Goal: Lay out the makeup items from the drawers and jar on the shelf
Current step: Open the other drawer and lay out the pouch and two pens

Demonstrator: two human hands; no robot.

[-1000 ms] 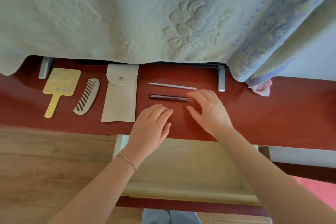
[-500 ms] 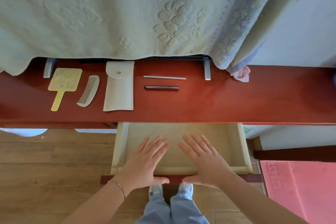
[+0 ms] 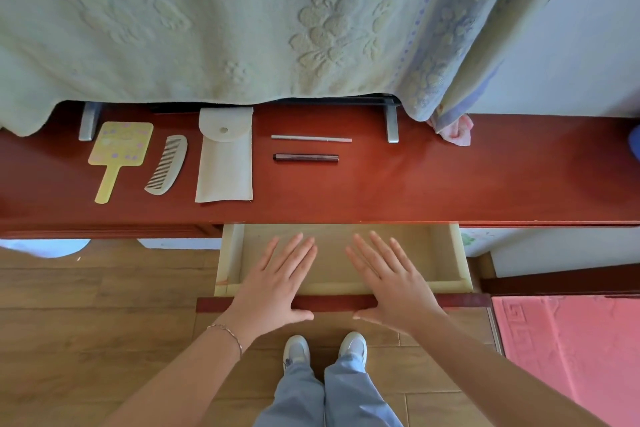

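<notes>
- My left hand [image 3: 277, 282] lies flat over the front edge of the open drawer [image 3: 446, 253], its fingers [image 3: 294, 253] straight and slightly spread, pointing into the drawer, thumb out along the red drawer front [image 3: 334, 302].
- My right hand [image 3: 391, 282] mirrors it just beside, fingers [image 3: 374, 253] straight and spread, thumb pointing toward the left thumb; neither hand holds anything.
- The drawer's pale wooden bottom shows between and around my hands.
- On the red shelf [image 3: 485, 180] above the drawer, the makeup items lie in a row: a yellow hand mirror [image 3: 117, 151] farthest left, then a pale comb [image 3: 168, 163], then a white pouch [image 3: 224, 158] with a snap flap.
- To the right of the pouch, a thin white pencil [image 3: 311, 139] lies parallel to and just behind a dark brown pencil [image 3: 305, 158], the two apart.
- A pale green embossed blanket [image 3: 207, 21] hangs over the back of the shelf, with a pink cloth [image 3: 455, 130] at its right corner.
- My shoes [image 3: 296, 348] stand on the wooden floor [image 3: 86, 315] below, a pink mat [image 3: 568, 350] to the right.
</notes>
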